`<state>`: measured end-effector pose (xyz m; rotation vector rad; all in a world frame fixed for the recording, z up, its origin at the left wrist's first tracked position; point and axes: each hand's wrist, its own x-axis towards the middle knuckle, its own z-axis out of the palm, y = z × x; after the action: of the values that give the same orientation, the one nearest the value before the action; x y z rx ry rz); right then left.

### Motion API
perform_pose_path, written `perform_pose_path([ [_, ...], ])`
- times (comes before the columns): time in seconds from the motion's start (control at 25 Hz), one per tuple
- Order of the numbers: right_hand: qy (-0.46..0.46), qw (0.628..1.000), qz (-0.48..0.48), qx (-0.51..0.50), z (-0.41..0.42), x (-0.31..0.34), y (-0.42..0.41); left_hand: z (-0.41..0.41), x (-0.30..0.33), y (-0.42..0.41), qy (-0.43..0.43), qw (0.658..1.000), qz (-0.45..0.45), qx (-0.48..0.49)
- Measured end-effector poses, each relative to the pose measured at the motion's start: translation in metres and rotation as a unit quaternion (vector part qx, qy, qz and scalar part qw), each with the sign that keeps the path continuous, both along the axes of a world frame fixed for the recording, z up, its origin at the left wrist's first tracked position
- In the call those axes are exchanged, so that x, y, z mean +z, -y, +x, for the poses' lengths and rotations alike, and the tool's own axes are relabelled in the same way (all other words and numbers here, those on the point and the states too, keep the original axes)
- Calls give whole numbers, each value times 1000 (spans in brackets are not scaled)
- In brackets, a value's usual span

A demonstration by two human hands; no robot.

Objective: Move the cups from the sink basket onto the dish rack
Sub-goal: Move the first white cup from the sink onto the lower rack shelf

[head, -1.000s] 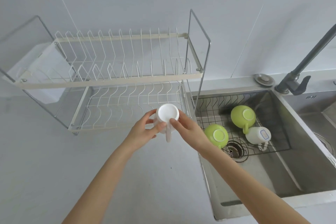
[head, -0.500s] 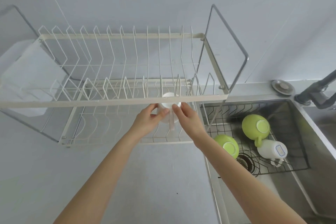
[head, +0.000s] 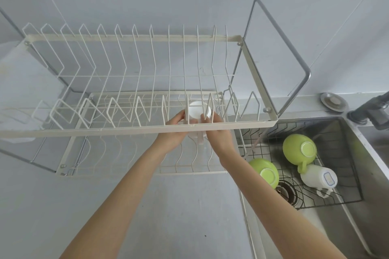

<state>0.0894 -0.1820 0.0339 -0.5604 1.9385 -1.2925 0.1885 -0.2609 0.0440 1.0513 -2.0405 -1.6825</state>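
Three cups were in the sink basket (head: 336,201) in the head view: a green cup (head: 300,149) upside down at the back, a second green cup (head: 265,172) at the basket's left edge, and a white cup (head: 319,178) lying on its side just in front of the first, handle toward the camera. Beside them the drain (head: 285,192) showed through the wires, and a grey faucet (head: 372,111) was cut off at the right edge. Left of the sink stood the two-tier dish rack (head: 134,128), whose upper front rail and upright wires crossed in front of both hands. The left hand (head: 171,132) and right hand (head: 217,132) were clasped around a white mug (head: 199,111), held base-up between the tiers over the lower shelf. Its handle and lower body were blurred behind the rail, and whether it touched the shelf could not be told.
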Motion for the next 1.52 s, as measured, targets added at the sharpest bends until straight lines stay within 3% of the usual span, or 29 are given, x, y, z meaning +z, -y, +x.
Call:
perform_pose_path([
  [0.6, -18, 1000, -4, -13, -2, 1, -2, -7, 0, -2, -1, 1000, -17, 4],
  [0.8, -17, 1000, -1, -2, 2, 5, -9, -2, -6, 6, 50, 999, -7, 17],
  [0.96, -50, 999, 4, 16, 12, 11, -23, 12, -2, -4, 75, 995, -66, 28],
  [1.08, -96, 994, 23, 53, 28, 12, -44, 31, 4, -23, 150, 972, -183, 13],
  [1.24, -174, 977, 33, 116, 49, 11, -84, 59, 14, -55, 235, 904, -355, -35],
  [1.52, -268, 947, 85, 158, 42, 1, -160, 84, 20, -114, 298, 859, -407, -81],
])
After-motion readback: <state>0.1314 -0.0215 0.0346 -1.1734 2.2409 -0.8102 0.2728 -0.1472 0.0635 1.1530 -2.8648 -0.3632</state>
